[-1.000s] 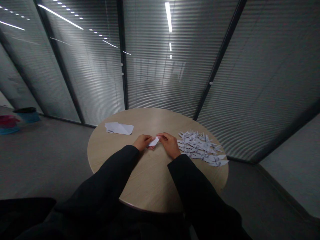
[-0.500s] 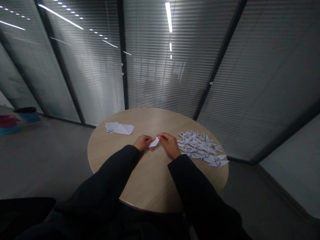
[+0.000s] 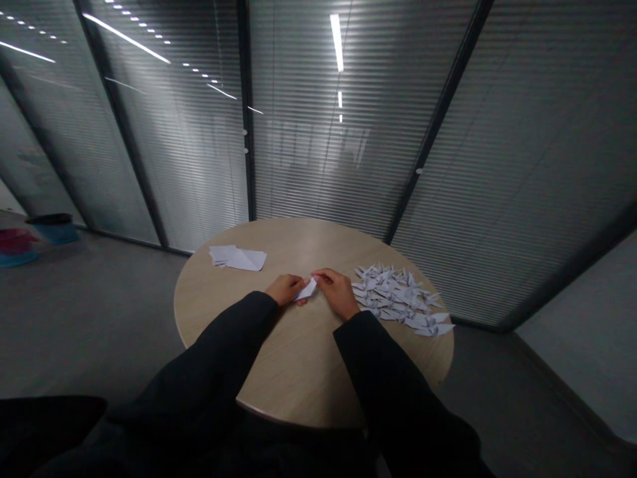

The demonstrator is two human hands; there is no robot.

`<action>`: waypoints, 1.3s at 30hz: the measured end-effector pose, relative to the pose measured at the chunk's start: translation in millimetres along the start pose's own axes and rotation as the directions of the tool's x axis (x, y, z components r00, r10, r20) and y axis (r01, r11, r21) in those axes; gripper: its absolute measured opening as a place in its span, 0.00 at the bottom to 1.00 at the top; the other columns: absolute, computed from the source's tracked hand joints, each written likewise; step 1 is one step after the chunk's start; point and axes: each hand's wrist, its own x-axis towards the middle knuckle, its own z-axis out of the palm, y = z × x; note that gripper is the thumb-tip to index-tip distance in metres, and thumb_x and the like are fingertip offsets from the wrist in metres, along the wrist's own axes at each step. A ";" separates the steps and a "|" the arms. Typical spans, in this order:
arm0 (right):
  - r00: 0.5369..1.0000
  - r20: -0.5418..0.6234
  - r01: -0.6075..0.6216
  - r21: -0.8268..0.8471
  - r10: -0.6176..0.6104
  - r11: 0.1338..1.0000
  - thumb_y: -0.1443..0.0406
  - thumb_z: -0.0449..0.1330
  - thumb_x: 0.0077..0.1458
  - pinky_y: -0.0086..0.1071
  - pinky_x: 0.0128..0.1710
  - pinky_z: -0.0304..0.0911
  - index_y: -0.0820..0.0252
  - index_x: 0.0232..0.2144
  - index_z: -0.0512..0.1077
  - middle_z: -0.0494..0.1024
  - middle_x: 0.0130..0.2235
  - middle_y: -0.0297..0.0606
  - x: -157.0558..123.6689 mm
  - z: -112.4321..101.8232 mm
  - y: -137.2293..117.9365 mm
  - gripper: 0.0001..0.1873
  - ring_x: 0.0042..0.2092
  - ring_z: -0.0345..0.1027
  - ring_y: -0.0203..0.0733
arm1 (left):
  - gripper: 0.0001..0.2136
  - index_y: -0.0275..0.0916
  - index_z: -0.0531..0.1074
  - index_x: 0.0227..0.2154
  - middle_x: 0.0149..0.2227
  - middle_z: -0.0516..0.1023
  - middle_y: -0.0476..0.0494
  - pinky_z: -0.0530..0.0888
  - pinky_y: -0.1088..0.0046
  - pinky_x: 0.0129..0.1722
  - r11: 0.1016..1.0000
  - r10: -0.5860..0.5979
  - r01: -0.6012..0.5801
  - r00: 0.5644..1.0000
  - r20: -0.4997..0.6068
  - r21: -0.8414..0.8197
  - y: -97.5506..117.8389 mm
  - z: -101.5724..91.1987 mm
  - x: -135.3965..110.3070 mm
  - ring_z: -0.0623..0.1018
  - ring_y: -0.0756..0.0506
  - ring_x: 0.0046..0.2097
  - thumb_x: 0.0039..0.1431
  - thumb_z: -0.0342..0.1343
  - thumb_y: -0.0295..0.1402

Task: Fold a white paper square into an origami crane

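Between my hands, over the middle of the round table (image 3: 303, 358), is a small piece of folded white paper (image 3: 306, 290). My left hand (image 3: 287, 289) is closed on its left side, thumb on top and fingertips showing beneath. The fingers of my right hand (image 3: 337, 289) pinch the paper's upper right corner. Just right of that hand lies a dense group of folded white paper cranes (image 3: 398, 295). Loose white paper sheets (image 3: 239, 257), overlapping one another, rest flat at the table's far left.
Behind the table stands a glass partition (image 3: 318, 166) with blinds and dark frame posts. On the floor at far left are a blue bin (image 3: 54, 229) with a dark liner and a blue basin (image 3: 17, 255) with something red in it. A dark object (image 3: 50, 425) is at lower left.
The view has tilted slightly, so the scene sits a little lower. Both hands keep hold of the folded paper, with only a slight shift of the fingers.
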 end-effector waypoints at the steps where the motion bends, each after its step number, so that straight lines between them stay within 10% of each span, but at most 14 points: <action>1: 1.000 0.000 -0.001 -0.001 0.001 1.000 0.65 0.54 0.53 0.31 0.37 0.65 0.60 0.34 0.75 0.79 0.35 0.39 -0.1 0.2 -0.9 0.11 0.34 0.71 0.38 | 0.25 0.33 0.72 0.26 0.21 0.76 0.43 0.65 0.76 0.27 1.000 0.000 0.000 1.000 -0.005 0.007 1.3 -0.9 -1.2 0.72 0.49 0.23 0.58 0.40 0.50; 14: 1.000 -0.025 -0.010 0.001 0.010 1.000 0.64 0.54 0.53 0.31 0.37 0.65 0.60 0.34 0.75 0.79 0.34 0.39 -0.8 2.7 -2.4 0.11 0.34 0.71 0.39 | 0.27 0.33 0.73 0.22 0.18 0.74 0.43 0.62 0.76 0.23 1.000 -0.006 0.006 1.000 -0.022 0.000 1.7 -4.0 -5.7 0.70 0.50 0.21 0.58 0.41 0.51; 26: 0.998 -0.057 -0.032 0.015 0.033 0.999 0.63 0.53 0.53 0.33 0.37 0.65 0.61 0.34 0.75 0.79 0.35 0.40 -0.4 -0.6 -2.4 0.12 0.35 0.71 0.41 | 0.19 0.31 0.74 0.21 0.19 0.72 0.47 0.59 0.76 0.23 0.902 -0.069 0.047 0.997 -0.035 -0.429 1.9 -2.7 3.5 0.66 0.52 0.21 0.39 0.63 0.46; 39: 0.997 -0.047 -0.051 0.099 0.055 0.994 0.61 0.56 0.50 0.31 0.36 0.65 0.61 0.31 0.75 0.78 0.32 0.39 0.5 1.1 -0.1 0.11 0.33 0.71 0.39 | 0.23 0.29 0.71 0.25 0.23 0.76 0.39 0.68 0.75 0.24 0.771 -0.014 0.003 1.000 -0.012 -0.637 -1.8 1.8 7.3 0.74 0.49 0.23 0.43 0.61 0.50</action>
